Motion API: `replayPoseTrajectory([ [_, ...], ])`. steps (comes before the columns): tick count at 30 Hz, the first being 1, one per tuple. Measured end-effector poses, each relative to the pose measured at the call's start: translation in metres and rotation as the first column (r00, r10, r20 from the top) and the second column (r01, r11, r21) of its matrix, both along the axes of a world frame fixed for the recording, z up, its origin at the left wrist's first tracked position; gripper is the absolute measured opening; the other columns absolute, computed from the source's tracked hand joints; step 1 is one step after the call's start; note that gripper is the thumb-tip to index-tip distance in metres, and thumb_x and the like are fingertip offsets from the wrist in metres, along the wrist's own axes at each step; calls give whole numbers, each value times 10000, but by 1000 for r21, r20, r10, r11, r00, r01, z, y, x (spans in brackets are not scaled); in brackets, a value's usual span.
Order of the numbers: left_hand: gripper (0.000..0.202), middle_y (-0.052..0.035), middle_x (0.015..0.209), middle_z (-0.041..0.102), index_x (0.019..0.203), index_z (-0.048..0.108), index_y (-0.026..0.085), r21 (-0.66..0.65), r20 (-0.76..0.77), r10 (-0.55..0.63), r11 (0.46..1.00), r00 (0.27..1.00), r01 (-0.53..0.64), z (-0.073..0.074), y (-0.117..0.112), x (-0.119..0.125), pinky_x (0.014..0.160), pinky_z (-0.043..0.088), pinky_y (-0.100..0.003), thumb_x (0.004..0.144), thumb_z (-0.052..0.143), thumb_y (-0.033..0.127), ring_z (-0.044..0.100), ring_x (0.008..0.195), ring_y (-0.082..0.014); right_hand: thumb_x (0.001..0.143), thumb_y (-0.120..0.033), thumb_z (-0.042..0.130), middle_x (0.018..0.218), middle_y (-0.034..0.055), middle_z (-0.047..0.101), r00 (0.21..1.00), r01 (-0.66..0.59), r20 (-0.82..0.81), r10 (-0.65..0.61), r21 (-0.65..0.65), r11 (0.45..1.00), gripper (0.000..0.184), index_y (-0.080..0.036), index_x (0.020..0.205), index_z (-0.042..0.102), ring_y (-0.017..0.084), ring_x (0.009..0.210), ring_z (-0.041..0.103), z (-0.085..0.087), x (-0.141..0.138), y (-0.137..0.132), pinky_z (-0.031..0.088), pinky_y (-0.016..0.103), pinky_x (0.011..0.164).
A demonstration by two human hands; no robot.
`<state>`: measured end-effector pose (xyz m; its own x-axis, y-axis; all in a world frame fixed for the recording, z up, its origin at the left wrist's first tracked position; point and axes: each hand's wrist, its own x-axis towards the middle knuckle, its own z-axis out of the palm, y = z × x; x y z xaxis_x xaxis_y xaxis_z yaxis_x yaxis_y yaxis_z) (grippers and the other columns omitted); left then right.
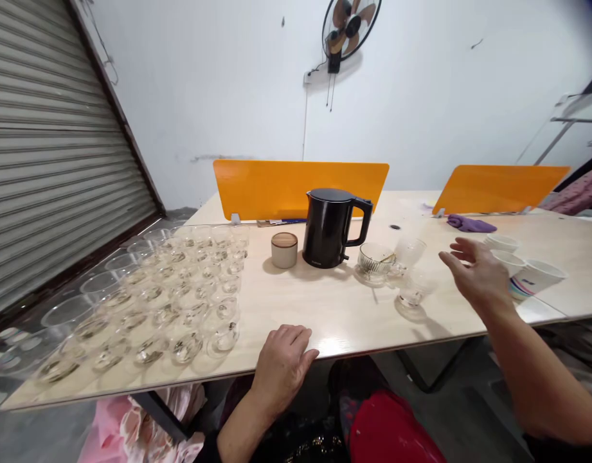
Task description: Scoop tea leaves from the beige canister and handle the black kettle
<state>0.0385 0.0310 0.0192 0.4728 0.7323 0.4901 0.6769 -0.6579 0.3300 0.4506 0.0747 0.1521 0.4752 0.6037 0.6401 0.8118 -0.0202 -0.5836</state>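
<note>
Resting at the front edge of the tabletop, around its middle, the left hand had its palm down and looked pretty relaxed, with the thumb a bit apart from the fingers and nothing showing in its grip. The right hand was up over the right part of the tabletop, fingers loosely spread and slightly bent, thumb well away from them, and it wasn't holding anything either. Closest to it were some paper cups, bunched toward the right, not far from the front edge, one with coloured stripes; couldn't tell if the wrist side was actually touching one of them. On the other side of that hand, a small clear glass stood near the front edge, with a frosted-looking glass behind it and a ribbed glass cup just beside that one. A black kettle sat farther left, handle to the right, next to a pale canister with a wooden lid. Loads of clear cups filled the left end in rows, running from near the front edge toward the back. Two orange dividers stood toward the back edge, and a purple cloth lay by the right-hand one.
</note>
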Motion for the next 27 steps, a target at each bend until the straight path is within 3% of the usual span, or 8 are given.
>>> replayPoseTrajectory([
  [4,287,-68,1197,725,1243,624,195,15,18,10,1000,1000,-10,-4,8,6,897,541,-429,962,677,209,643,1109,-269,803,-571,765,1466,235,576,996,-10,-87,-9,-217,976,852,-165,1505,506,324,1260,620,-2,34,35,525,406,949],
  [9,350,-82,1243,719,1275,625,195,63,-5,30,998,1000,-30,-10,11,6,916,550,-428,934,700,198,645,1145,-275,742,-542,834,1617,262,386,976,-140,-209,68,-352,925,1096,-164,1630,314,376,1414,472,-3,45,69,481,434,1020],
  [18,377,-96,1288,708,1323,594,190,102,-38,17,995,999,-13,-16,11,5,943,548,-445,954,665,214,637,1175,-293,566,-432,962,1562,318,437,920,-294,-359,156,-369,882,1323,-134,1647,261,377,1407,495,-19,58,103,497,469,1047],
  [22,363,-93,1288,710,1316,603,202,122,-44,26,992,999,-21,-17,11,5,943,550,-446,957,650,216,642,1171,-290,569,-392,960,1503,306,513,898,-319,-413,150,-378,869,1313,-132,1647,259,346,1281,605,-27,60,108,532,426,994],
  [27,363,-91,1305,703,1325,599,207,119,-52,25,993,998,-19,-19,11,4,960,546,-446,965,638,223,634,1184,-284,579,-420,947,1369,257,635,915,-289,-374,149,-353,890,1201,-133,1596,376,286,1068,701,-36,64,113,574,393,895],
])
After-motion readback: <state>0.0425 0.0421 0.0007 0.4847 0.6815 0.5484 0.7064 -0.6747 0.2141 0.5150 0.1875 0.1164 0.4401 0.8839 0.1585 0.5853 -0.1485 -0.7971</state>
